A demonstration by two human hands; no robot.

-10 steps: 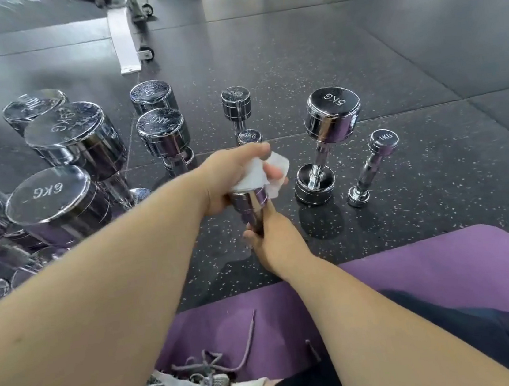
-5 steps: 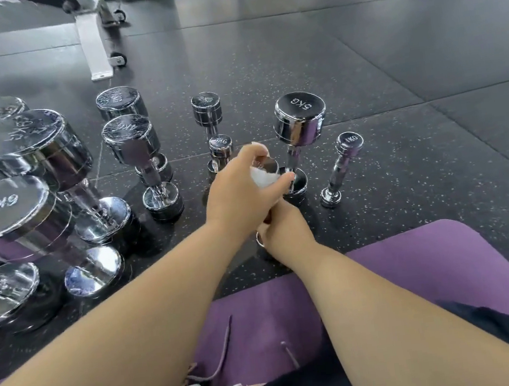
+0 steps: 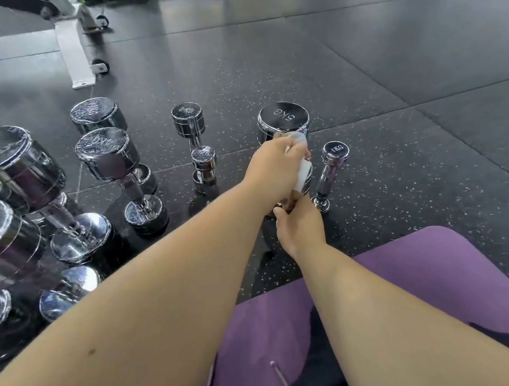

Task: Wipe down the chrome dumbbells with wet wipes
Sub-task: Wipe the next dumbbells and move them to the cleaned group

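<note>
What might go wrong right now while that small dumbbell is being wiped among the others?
The left hand rubs a wet wipe on a small dumbbell steadied by the right hand; wet chrome could slip from that grip. The 1KG dumbbell stands tilted right beside them, so a knock may topple it. The upright 6KG dumbbell sits just behind the wiping hand.

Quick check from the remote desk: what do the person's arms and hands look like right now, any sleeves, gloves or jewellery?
Both forearms are bare right down to the hands, with no sleeve in view. The left hand and right hand wear no gloves, and no watch, band or ring shows. The left forearm carries one small dark spot on its near side. Fingertips are too hidden to judge nails.
</note>
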